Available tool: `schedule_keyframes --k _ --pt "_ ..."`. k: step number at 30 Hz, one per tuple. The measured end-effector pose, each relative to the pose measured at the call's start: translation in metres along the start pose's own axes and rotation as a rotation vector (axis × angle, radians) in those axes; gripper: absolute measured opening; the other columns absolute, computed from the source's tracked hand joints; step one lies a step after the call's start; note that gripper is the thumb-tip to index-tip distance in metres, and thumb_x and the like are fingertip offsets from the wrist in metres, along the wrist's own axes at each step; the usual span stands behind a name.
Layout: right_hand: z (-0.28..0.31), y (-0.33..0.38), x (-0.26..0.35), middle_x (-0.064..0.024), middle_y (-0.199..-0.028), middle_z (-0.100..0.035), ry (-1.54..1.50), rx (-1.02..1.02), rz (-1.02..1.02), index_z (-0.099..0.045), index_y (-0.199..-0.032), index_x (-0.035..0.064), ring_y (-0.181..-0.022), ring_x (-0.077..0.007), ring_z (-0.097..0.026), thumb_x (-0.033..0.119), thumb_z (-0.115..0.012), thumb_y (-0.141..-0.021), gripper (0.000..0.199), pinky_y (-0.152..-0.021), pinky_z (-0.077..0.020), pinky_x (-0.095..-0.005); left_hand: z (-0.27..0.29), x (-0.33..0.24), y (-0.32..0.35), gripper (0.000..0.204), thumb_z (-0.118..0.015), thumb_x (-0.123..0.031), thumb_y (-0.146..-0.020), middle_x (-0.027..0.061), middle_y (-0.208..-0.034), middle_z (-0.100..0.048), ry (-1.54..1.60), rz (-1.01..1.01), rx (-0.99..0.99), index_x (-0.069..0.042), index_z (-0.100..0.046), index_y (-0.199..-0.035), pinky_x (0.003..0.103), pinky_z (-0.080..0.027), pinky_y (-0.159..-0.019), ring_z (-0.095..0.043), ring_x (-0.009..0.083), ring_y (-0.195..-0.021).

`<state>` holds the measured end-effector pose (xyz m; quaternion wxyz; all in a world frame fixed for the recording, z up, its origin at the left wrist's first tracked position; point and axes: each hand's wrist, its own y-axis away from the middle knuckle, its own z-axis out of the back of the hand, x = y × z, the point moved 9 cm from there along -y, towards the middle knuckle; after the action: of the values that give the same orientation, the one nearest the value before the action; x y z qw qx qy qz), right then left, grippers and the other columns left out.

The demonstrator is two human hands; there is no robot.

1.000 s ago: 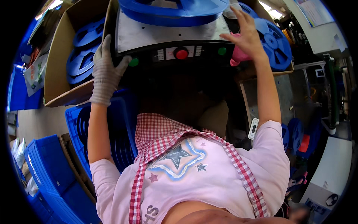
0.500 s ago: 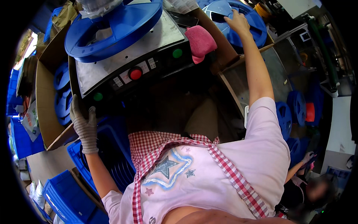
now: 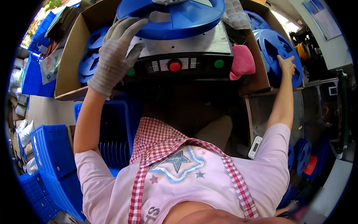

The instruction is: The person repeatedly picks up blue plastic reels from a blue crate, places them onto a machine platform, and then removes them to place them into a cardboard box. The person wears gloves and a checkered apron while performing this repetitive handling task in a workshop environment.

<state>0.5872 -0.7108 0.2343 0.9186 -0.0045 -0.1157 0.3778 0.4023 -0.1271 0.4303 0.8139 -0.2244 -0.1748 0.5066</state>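
My left hand [image 3: 113,54], in a grey knit glove, is raised with its fingers stretched out at the near left rim of a blue plastic reel [image 3: 194,21]. I cannot tell whether the fingertips touch it. That reel lies flat above a metal-topped machine [image 3: 203,46] with a red button [image 3: 174,65] and green buttons on its front. Off to the right, my bare right hand [image 3: 286,68] has its fingers bent onto another blue plastic reel [image 3: 274,41], which leans in a cardboard box [image 3: 257,76].
Beside the machine hangs a pink cloth [image 3: 242,61]. A cardboard box [image 3: 69,69] on the left holds more blue reels [image 3: 87,67]. Below it stands a blue bin [image 3: 130,123] with thin discs in a row. Stacked blue crates [image 3: 56,149] are at lower left.
My left hand has risen from beside the left box to the reel on the machine. My right hand has shifted down on the boxed reel, its fingers now bent. The whole view has turned.
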Motion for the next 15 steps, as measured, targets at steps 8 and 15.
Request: schedule_keyframes --k 8,15 --pt "0.071 0.028 -0.069 -0.0113 -0.107 -0.060 -0.996 0.114 0.255 -0.047 -0.128 -0.0006 -0.088 -0.0180 -0.058 0.044 -0.058 -0.086 0.063 -0.082 -0.0443 -0.0324 -0.024 -0.008 -0.035 0.046 -0.065 -0.013 -0.076 0.0065 -0.098 -0.060 -0.166 -0.392 -0.047 -0.013 -0.053 -0.120 0.040 -0.046 -0.083 -0.059 0.0220 -0.089" --pt "0.114 0.231 -0.123 -0.0068 -0.098 -0.054 -1.826 0.383 0.277 -0.048 -0.123 0.0047 -0.086 -0.0157 -0.050 0.032 -0.049 -0.090 0.043 -0.078 -0.0416 -0.0305 -0.054 0.021 -0.027 0.028 -0.058 -0.018 -0.081 0.0054 -0.085 -0.055 -0.263 -0.362 -0.021 -0.017 -0.057 -0.109 0.038 -0.047 -0.073 -0.057 0.0247 -0.085"
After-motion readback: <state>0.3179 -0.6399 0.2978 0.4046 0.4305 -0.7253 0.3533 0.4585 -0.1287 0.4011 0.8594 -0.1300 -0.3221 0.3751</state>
